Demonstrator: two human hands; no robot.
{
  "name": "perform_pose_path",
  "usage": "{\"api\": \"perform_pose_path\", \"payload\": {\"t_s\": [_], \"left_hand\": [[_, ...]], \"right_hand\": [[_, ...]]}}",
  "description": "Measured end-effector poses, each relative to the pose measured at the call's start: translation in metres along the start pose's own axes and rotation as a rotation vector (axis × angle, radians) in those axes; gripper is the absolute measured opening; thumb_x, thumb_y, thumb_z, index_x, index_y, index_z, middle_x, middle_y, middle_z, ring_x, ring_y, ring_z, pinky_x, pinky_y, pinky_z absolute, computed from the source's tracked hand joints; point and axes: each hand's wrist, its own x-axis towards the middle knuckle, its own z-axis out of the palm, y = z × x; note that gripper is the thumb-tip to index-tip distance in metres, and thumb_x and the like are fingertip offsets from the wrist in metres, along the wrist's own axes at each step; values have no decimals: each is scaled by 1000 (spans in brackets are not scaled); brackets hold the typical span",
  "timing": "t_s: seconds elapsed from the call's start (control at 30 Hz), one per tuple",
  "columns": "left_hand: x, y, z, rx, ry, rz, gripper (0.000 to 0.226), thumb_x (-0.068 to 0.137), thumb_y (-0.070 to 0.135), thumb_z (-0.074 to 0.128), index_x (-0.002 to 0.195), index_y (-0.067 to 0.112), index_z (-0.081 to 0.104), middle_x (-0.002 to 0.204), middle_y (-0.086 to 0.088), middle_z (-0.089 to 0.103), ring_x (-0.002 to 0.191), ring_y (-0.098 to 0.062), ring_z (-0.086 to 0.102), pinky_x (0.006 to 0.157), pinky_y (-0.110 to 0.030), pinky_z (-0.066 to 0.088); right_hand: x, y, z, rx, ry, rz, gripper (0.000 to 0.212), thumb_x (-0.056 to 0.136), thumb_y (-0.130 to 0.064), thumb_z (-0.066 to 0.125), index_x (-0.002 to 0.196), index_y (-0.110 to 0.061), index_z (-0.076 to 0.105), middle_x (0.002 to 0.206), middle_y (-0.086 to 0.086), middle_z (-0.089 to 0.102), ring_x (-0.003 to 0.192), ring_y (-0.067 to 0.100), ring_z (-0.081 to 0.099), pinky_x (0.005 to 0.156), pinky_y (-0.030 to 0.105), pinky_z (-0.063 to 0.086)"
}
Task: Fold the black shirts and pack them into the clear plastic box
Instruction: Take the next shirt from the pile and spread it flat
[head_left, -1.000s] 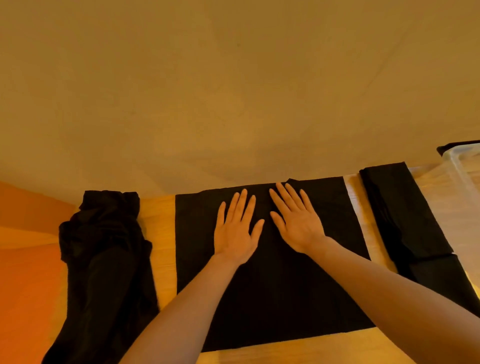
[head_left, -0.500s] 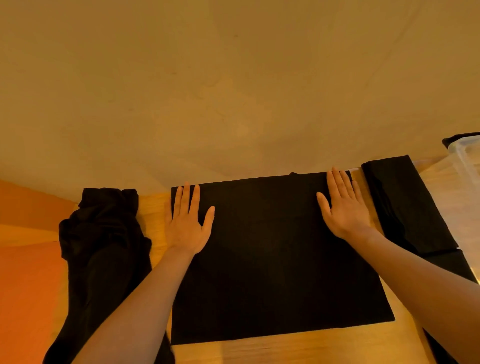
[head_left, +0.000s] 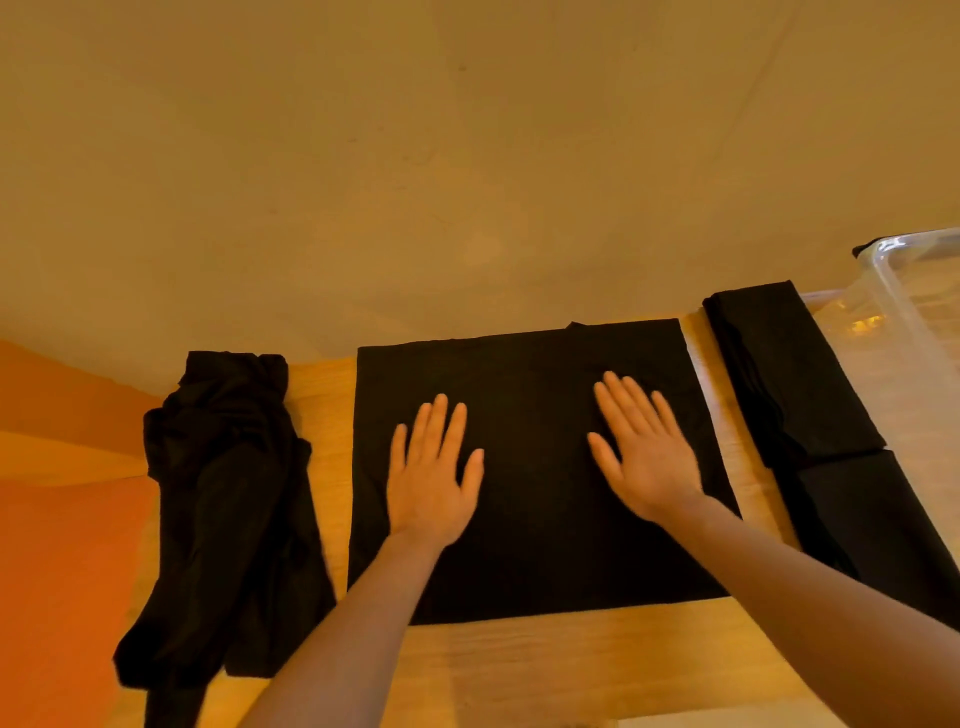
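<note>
Background: plain tan wall behind a light wooden tabletop (head_left: 519, 670), with an orange surface showing at the far left.
Flat shirt: a black shirt (head_left: 535, 545) lies spread as a near-square panel in the middle of the tabletop, its far edge close to the wall.
Left hand: the left hand (head_left: 434, 480) rests palm down on the left half of the flat shirt, fingers straight and slightly spread, gripping nothing.
Right hand: the right hand (head_left: 644, 449) rests palm down on the right half of the same shirt, fingers straight and angled toward the wall, gripping nothing; it is a little blurred.
Unfolded pile: a crumpled heap of black shirts (head_left: 228, 519) lies to the left, apart from the flat shirt with bare wood between.
Folded stack: folded black shirts (head_left: 795, 384) sit to the right, just beside the flat shirt.
Box: the clear plastic box (head_left: 914, 291) stands at the right edge, next to the folded stack, only partly in view.
</note>
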Motion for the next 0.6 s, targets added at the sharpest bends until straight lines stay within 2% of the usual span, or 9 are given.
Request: {"api": "perform_pose_path", "payload": {"t_s": [0.1, 0.23, 0.33, 0.4, 0.5, 0.6], "left_hand": [[-23, -40, -1, 22, 6, -137, 67, 95, 58, 3, 153, 26, 5, 162, 0, 2, 148, -16, -6, 121, -43, 3], [-42, -58, -1, 57, 7, -206, 73, 91, 60, -8, 153, 24, 5, 161, -1, -1, 147, -16, -10, 121, -43, -2], [-49, -32, -6, 76, 38, -183, 70, 94, 56, -7, 153, 21, 6, 161, -1, -2, 147, -16, -9, 120, -43, -3], [-60, 1, -9, 69, 85, -80, 63, 99, 51, 3, 153, 21, 11, 161, -2, 6, 148, -19, 1, 119, -45, 2], [-92, 50, 6, 31, 38, 68, 59, 101, 48, 9, 152, 21, 19, 160, -2, 13, 148, -20, 10, 116, -46, 12], [-126, 66, 25, -17, -38, 17, 59, 101, 49, 8, 151, 22, 25, 159, -3, 21, 147, -19, 16, 114, -44, 14]], "right_hand": [[-20, 41, -5, -4, -11, 131, 68, 95, -59, 4, 153, -24, -3, 160, -7, -9, 145, 7, -17, 118, 29, -11], [-39, 60, -9, 0, -31, 183, 72, 92, -60, -1, 152, -21, -5, 160, -5, -12, 144, 6, -21, 118, 28, -10], [-51, 35, -10, -49, 8, 106, 67, 96, -54, -1, 152, -18, -5, 160, -1, -10, 146, 12, -18, 121, 35, -6], [-63, 3, -9, -6, 40, 1, 63, 99, -50, 8, 152, -17, 0, 160, -1, -6, 147, 12, -12, 121, 34, -4], [-91, -41, 7, 36, 53, -125, 60, 101, -47, 18, 152, -17, 13, 160, -1, 7, 148, 12, 0, 120, 33, 1], [-123, -52, 29, 8, 3, -108, 61, 101, -51, 11, 151, -18, 21, 159, 0, 18, 147, 14, 9, 117, 36, 6]]}}
